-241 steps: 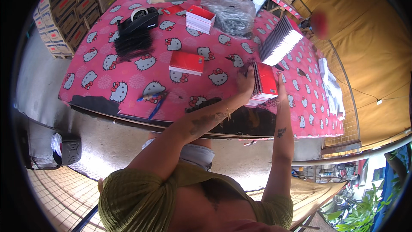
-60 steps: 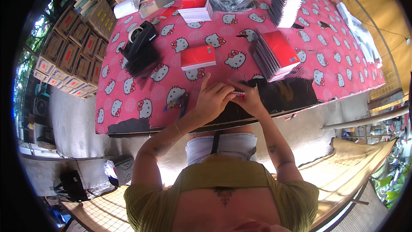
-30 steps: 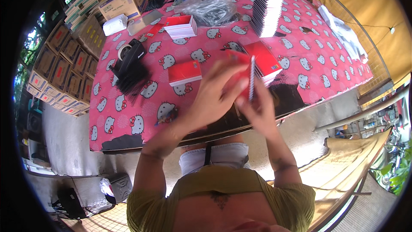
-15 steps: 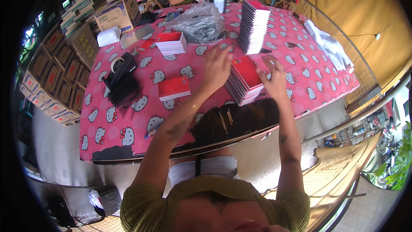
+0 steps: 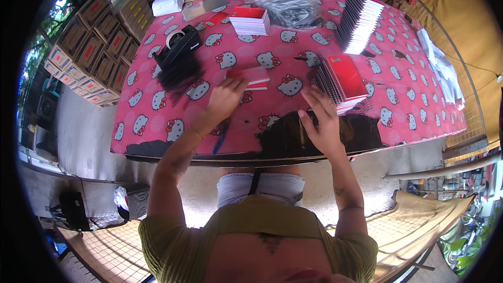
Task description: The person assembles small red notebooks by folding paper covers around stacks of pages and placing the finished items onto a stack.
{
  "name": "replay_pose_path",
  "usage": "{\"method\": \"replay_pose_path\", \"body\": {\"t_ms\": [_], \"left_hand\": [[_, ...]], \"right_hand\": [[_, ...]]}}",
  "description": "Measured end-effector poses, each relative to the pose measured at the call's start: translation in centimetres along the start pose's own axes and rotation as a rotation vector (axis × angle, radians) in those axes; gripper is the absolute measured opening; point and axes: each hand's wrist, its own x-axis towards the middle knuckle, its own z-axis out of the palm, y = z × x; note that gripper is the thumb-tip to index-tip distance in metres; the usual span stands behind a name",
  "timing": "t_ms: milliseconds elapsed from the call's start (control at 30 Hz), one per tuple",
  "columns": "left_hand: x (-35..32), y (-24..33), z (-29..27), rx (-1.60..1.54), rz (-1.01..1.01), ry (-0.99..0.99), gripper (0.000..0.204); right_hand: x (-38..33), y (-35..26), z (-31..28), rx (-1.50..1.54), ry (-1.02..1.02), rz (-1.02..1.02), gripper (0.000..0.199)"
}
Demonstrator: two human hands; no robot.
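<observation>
My left hand (image 5: 228, 97) has its fingers closed over the near left end of a low pile of small red notebooks (image 5: 257, 77), which is smeared by motion. A blue pen-like thing (image 5: 220, 139) lies on the table below that hand. My right hand (image 5: 320, 118) is open, with fingers stretched out and nothing in them. It hovers by the near left side of a stack of red spiral notebooks (image 5: 346, 79), whose dark coils face left. Whether the fingertips touch this stack, I cannot tell.
Behind stand a taller spiral notebook stack (image 5: 361, 18), another red-topped pile (image 5: 249, 22) and a clear plastic bag (image 5: 291, 2). A black tape dispenser (image 5: 178, 47) and black wire-like strands (image 5: 179, 76) lie left. Cartons (image 5: 94, 36) are stacked beyond the pink table (image 5: 152, 102).
My left hand has moved from beside the spiral notebook stack to the low red pile. My right hand has shifted to that stack's near left side. The view has tilted down.
</observation>
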Motion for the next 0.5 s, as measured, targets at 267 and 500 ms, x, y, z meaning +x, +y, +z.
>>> {"method": "replay_pose_path", "body": {"t_ms": [267,500], "left_hand": [[3.1,3.3,-2.4,-0.009,-0.102,0.264,0.035],[0.9,-0.1,0.5,0.207,0.182,0.193,0.03]], "right_hand": [[-3.1,1.3,4.0,0.243,-0.029,0.225,0.039],[-3.6,0.8,5.0,0.28,-0.029,0.259,0.037]]}}
